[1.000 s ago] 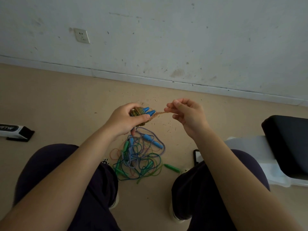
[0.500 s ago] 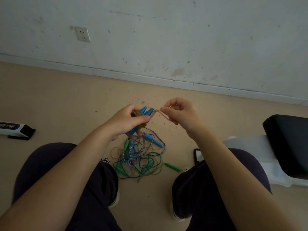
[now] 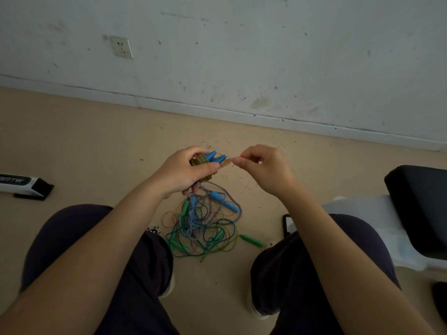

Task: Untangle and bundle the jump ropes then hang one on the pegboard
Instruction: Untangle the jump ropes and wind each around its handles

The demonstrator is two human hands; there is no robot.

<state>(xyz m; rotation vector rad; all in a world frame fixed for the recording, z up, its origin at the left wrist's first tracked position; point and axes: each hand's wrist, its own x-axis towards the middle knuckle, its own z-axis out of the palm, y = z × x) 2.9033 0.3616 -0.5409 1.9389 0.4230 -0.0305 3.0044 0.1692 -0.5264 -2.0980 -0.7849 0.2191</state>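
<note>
Left hand (image 3: 183, 172) gripped coiled jump rope bundle (image 3: 205, 163) above floor tangle (image 3: 205, 223); right hand (image 3: 261, 165) pinched twine end (image 3: 227, 162). Best kept taut, wrapped tight, coils clamped against slipping.

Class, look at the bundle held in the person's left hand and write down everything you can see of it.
The bundled jump rope with blue plastic handles is a coiled, yellow-green patterned cord with two blue tapered handle tips poking out up and right. The left hand grips it, thumb across the coil. A tan fibrous twine runs from it to the right hand, which pinches the twine. The bundle is held in the air above the tangled pile of ropes on the floor.
</note>
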